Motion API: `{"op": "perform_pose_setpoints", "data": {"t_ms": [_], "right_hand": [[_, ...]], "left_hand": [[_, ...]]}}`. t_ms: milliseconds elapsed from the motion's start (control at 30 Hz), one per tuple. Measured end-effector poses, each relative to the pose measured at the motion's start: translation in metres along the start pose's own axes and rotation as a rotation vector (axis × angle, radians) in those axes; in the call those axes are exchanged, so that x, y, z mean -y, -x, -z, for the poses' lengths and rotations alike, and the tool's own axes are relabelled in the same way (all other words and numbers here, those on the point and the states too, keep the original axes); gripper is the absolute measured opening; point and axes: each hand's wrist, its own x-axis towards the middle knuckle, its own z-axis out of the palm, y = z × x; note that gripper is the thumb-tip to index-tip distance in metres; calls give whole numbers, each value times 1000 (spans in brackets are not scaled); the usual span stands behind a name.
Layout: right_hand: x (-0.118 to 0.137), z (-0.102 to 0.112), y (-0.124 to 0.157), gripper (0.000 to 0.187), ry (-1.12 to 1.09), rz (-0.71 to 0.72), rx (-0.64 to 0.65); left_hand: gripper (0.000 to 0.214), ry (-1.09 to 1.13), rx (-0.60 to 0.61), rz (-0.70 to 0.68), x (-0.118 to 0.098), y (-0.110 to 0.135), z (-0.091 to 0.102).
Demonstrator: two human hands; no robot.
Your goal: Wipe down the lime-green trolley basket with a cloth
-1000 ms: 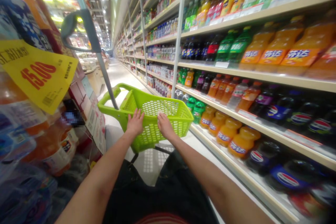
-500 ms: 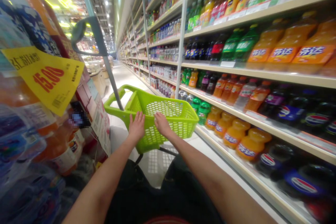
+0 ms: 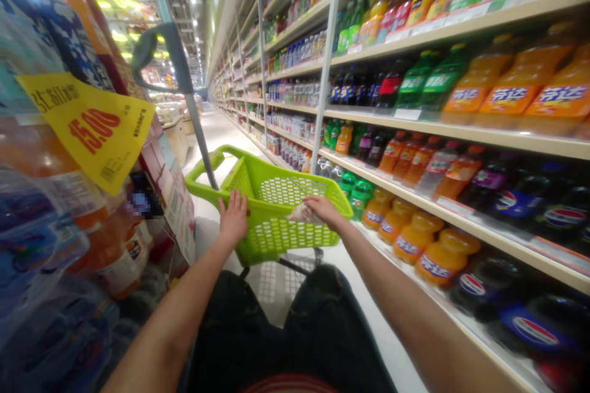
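Long shelves (image 3: 461, 129) line the right of a pale floor (image 3: 222, 124) beneath bright ceiling lights (image 3: 193, 0).

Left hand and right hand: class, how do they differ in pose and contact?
The left hand lies open, while the right hand is curled. The left hand touches the green basket directly, while the right hand holds a pale crumpled piece beside its near rim. Both are at the basket's near side.

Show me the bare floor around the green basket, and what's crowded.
Bare: floor beyond the green basket, and a strip between right knee and bottom shelf. Crowded: bottle rows on the right, stacked drinks left.
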Motion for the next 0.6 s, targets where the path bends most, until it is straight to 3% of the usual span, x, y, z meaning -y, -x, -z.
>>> {"op": "perform_pose_setpoints", "data": {"t_ms": [167, 300, 367, 467, 600], "right_hand": [[15, -20, -2, 24, 37, -4, -85], [31, -49, 3, 34, 1, 164, -266], [37, -63, 5, 33, 35, 290, -247], [38, -75, 7, 33, 108, 370, -99], [35, -57, 7, 39, 102, 339, -133]], "left_hand": [[65, 0, 4, -16, -1, 1, -1], [67, 1, 15, -26, -4, 1, 1], [67, 0, 17, -28, -5, 1, 2], [66, -1, 8, -24, -6, 2, 3], [68, 1, 13, -25, -4, 4, 2]]}}
